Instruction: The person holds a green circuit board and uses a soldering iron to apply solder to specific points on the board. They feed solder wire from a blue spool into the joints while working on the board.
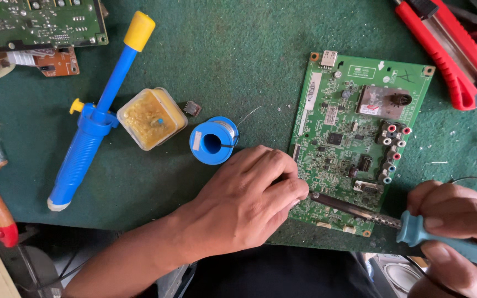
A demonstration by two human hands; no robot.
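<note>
open green mat (238, 66) between solder spool (214, 140) and circuit board (360, 138)

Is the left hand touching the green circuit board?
Touching: in the head view, the left hand rests its fingertips on the green circuit board at its lower left edge.

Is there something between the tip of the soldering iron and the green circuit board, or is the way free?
Nothing visible stands between them. The soldering iron, held in the right hand, already lies over the green circuit board. Its tip meets the left hand fingers at the board's lower left edge.
</note>
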